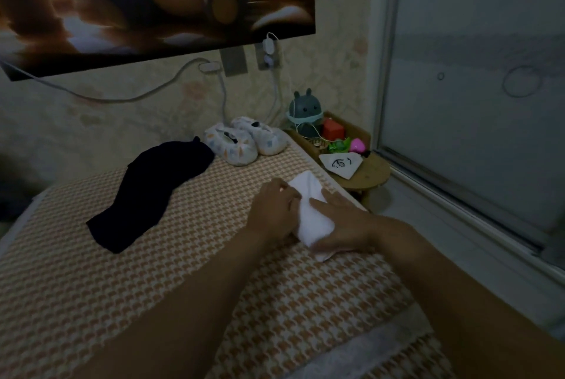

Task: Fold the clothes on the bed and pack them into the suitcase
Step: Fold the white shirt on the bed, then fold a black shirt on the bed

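Evidently to steady a fold, the white garment (313, 219), right of the black garment (153, 189) on the bed (183, 262), is pinned under straight fingers of the right hand (339, 223) while its edge is pinched by curled fingers of the left hand (272, 210).

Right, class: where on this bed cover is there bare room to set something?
Free: near left of the bed cover, this side of the black garment; also between it and the left hand. Crowded: patterned shoes at far end; right hand on white cloth.
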The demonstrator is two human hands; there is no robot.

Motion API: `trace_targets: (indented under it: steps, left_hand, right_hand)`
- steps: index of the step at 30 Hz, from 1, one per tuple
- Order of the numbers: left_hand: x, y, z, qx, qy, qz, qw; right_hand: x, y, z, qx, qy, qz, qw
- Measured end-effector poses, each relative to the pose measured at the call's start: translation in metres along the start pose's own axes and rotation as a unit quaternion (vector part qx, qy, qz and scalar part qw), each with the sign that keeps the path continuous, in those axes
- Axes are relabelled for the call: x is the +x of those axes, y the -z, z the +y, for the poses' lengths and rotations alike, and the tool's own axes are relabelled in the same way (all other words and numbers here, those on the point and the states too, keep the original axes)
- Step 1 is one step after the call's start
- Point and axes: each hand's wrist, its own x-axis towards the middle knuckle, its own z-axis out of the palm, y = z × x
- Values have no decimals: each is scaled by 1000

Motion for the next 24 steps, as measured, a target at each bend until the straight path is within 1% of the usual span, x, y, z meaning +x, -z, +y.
trace_targets:
  steps: [1, 2, 3, 5, 7, 8, 10, 11, 12, 14, 17, 18, 19, 21, 22, 24]
  left_hand:
    - [6, -1, -1, -6, -4, -12, 1000]
    - [14, -4, -2, -15, -16, -41, 999]
    - [20, -10, 0, -27, -21, -83, 996]
    - [34, -19, 1, -26, -12, -173, 984]
    - [43, -25, -1, -39, -1, -250, 967]
    - [47, -28, -4, -69, 0, -260, 963]
    - [55, -35, -13, -93, -31, -263, 960]
    - [55, -33, -12, -90, -3, -276, 957]
    - [52, -31, -9, -72, 23, -278, 958]
    - [47, -30, -11, -52, 15, -232, 971]
    - [31, -11, -20, -91, 40, -152, 983]
    - [21, 0, -29, -98, 50, -124, 986]
    - [12, 11, -41, -97, 61, -108, 988]
    - [-13, 37, -69, -75, 71, -80, 991]
    - [-26, 51, -85, -56, 82, -69, 993]
    - [-51, 78, -118, -18, 133, -66, 989]
  right_hand:
    - [3, 0, -1, 61, -7, 6, 998]
    - [6, -4, -2, 99, -11, 37, 994]
    - [8, -10, -3, 106, -15, 82, 991]
    - [11, -27, -2, 74, -37, 156, 984]
    - [13, -40, -3, 63, -66, 186, 978]
    - [13, -43, -4, 63, -80, 192, 976]
    - [15, -42, -6, 59, -98, 189, 975]
    - [16, -41, -7, 56, -102, 184, 976]
    - [16, -40, -8, 48, -105, 182, 976]
    - [17, -38, -12, 14, -105, 196, 975]
    - [22, -30, -30, -86, -89, 254, 959]
    - [24, -27, -42, -85, -74, 262, 958]
    - [28, -26, -54, -60, -54, 262, 962]
    - [40, -29, -84, 8, -9, 235, 972]
    - [45, -34, -100, 22, 14, 210, 977]
    - [57, -46, -137, 26, 58, 158, 985]
